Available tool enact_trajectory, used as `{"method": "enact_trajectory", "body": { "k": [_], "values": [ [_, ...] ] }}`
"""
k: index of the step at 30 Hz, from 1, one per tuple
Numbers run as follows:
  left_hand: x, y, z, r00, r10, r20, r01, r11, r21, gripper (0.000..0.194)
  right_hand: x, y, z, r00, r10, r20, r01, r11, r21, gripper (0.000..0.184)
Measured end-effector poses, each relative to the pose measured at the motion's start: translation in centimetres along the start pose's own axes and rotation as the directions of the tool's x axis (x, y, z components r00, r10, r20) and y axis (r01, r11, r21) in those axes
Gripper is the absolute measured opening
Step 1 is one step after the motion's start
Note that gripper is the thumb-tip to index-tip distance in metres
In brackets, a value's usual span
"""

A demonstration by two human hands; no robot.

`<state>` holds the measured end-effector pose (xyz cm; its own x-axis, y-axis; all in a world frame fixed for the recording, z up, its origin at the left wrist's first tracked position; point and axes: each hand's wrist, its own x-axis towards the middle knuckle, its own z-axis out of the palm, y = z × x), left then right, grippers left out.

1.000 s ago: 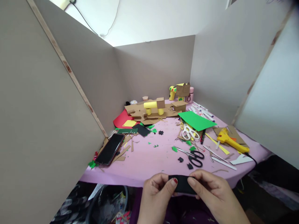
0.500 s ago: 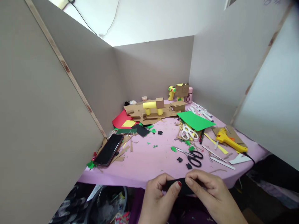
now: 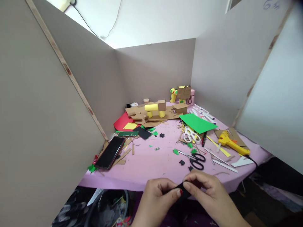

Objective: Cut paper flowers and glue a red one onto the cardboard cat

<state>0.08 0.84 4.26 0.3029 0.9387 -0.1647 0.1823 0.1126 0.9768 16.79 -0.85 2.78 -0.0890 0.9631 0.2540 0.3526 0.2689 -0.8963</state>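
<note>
Between my two hands, just off the table's front edge, is a piece of black paper (image 3: 184, 193), partly covered by my fingers. My left hand (image 3: 158, 199) pinches its left side, thumb on top. My right hand (image 3: 205, 194) pinches its upper right edge with thumb and fingertips. Beyond my right hand lie black-handled scissors (image 3: 196, 160), with small black scraps (image 3: 181, 162) beside them. A black flower-shaped cutout (image 3: 162, 135) rests farther back on the pink tablecloth (image 3: 142, 164).
A phone (image 3: 110, 153) lies left among cardboard strips. White scissors (image 3: 191, 135), green paper (image 3: 198, 123) and a yellow glue gun (image 3: 233, 145) are on the right. A yellow tube model with a cardboard box head (image 3: 151, 107) stands at the back. Grey panels (image 3: 156, 69) enclose the table.
Both hands have shifted slightly left, and the black paper has tilted, with less of it showing between my fingers. Things on the table stay where they were.
</note>
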Motion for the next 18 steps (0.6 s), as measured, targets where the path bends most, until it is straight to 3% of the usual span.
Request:
{"method": "enact_trajectory", "body": {
  "k": [5, 12, 18],
  "values": [
    [0.01, -1.01, 0.86, 0.998, -0.003, -0.066, -0.012, 0.974, -0.227, 0.029, -0.22, -0.10, -0.05, 0.993, 0.111, 0.045, -0.116, 0.985, 0.126, 0.026],
    [-0.45, -0.40, 0.59, 0.997, 0.030, 0.065, -0.019, 0.985, -0.174, 0.031, -0.11, -0.04, -0.15, 0.985, 0.159, 0.073, -0.171, 0.960, 0.221, 0.028],
    [-0.61, -0.71, 1.09, 0.998, -0.024, 0.057, 0.034, 0.980, -0.195, 0.027, -0.20, -0.03, 0.44, 0.980, 0.192, 0.058, -0.201, 0.931, 0.304, 0.029]
  ]
}}
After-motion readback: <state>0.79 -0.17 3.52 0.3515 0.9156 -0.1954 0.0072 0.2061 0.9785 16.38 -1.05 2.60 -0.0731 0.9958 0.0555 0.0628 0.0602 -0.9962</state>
